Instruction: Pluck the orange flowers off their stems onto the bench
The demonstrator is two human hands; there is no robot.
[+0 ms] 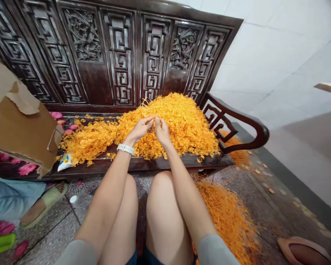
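Left hand (140,129) and right hand (162,131): held close together, fingertips almost meeting, each pinching a few fine orange strands (153,126). Left wrist carries a white watch (125,149) with a ribbed strap.

Material: dry, thin, wiry strands, golden orange, curled and matted into a loose, fibrous mass. Main heap (182,125) lies directly under and around both hands, banked highest just beyond them, and spreads along the seat of a dark carved wooden settee (121,62). Backrest panels show fretwork in angular key patterns and relief carving; surface polished. Curved arm of the settee at the heap's right end.

Second, looser spill of strands (226,221) lies on the speckled stone floor (264,191) below the right knee, well apart from the hands. Scattered pale flakes on the floor to the right.

Left of the heap: torn cardboard box (19,121) resting on pink floral cloth (27,169); small white packet (65,162) at the heap's edge. Further left, another person's foot in a pale green sandal (44,202). Lower right: pink shoe (303,250). Behind: white tiled wall (273,62).
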